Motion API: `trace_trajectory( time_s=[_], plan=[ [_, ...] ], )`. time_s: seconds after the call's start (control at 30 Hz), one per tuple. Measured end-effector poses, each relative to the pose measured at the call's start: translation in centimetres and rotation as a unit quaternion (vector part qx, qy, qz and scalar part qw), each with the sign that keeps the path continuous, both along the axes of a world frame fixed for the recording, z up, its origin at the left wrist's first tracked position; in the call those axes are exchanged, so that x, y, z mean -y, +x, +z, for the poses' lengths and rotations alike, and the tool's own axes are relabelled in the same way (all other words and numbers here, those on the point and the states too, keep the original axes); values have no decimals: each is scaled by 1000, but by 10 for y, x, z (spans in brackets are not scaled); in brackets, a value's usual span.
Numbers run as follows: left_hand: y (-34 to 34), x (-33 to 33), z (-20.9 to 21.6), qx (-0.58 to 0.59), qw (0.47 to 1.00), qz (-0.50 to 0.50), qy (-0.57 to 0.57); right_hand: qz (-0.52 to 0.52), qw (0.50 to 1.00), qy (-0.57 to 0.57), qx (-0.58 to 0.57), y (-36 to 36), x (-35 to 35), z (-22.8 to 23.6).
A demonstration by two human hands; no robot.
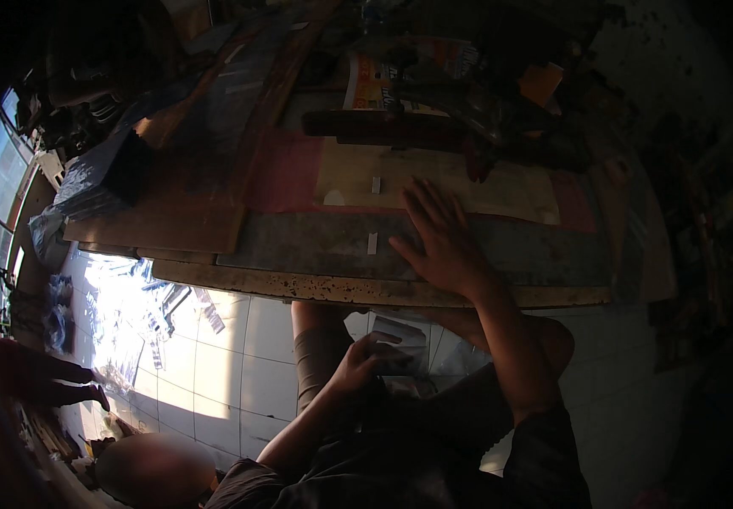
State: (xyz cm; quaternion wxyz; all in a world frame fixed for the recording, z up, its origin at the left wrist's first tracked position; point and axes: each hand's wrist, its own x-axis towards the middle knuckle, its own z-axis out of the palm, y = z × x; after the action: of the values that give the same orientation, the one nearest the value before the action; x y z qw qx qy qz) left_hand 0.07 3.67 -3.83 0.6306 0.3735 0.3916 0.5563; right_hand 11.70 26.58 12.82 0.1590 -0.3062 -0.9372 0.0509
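My right hand [441,242] lies palm down with fingers spread on the workbench [299,242]. Its fingertips reach onto a pale yellow sheet [354,174] that rests over a red one [286,174]. Two small whitish strips lie left of this hand: one strip [376,184] on the yellow sheet, another strip [372,243] on the bare grey top. Below the bench edge, over my lap, my left hand [369,358] is beside a grey, flat-sided piece [409,339]. Its fingers are apart; shadow hides whether they touch that piece.
Across the bench behind the sheets runs a dark metal bar [383,127] of a tool or machine. A brown board [188,195] covers the bench's left part. Loose strips [167,318] litter the sunlit tiled floor. Another person's head [154,471] appears at lower left.
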Motion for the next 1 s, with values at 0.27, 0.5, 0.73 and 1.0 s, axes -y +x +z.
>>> trace_trajectory(
  time_s=[0.27,0.5,0.73,1.0],
  plan=[
    [1,-3,0,8,1000,-7,-29,-7,1000,10,-11,-1,0,0],
    [-2,-4,-1,23,999,-7,-35,-2,1000,8,-29,-3,1,2],
    [-5,-5,13,14,999,-5,-36,5,999,15,-36,-1,0,5],
    [-8,1,8,-7,999,9,-36,2,999,16,-44,-1,3,5]
  ],
)
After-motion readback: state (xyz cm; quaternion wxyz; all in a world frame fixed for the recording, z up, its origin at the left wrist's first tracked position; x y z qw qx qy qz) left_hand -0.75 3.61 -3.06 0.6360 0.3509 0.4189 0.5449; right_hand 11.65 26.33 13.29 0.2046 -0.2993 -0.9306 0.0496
